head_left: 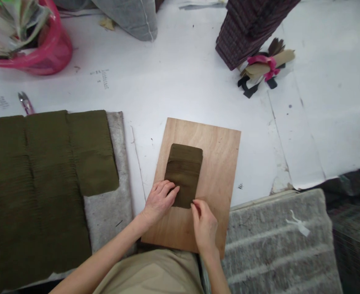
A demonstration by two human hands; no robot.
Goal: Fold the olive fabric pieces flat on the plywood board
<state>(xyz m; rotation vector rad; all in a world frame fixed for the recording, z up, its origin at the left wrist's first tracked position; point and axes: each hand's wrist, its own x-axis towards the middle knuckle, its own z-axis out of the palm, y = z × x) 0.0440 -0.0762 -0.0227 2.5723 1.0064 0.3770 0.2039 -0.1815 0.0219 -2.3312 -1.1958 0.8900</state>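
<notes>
A small stack of olive-green fabric pieces lies on a plywood board in front of me. My left hand rests with fingers flat on the stack's near left corner. My right hand pinches the stack's near right corner between thumb and fingertips.
Rows of olive fabric pieces cover a grey felt pad at the left. A second felt pad lies at the right. A pink bag, small snips, a dark stack and a tied bundle sit further back.
</notes>
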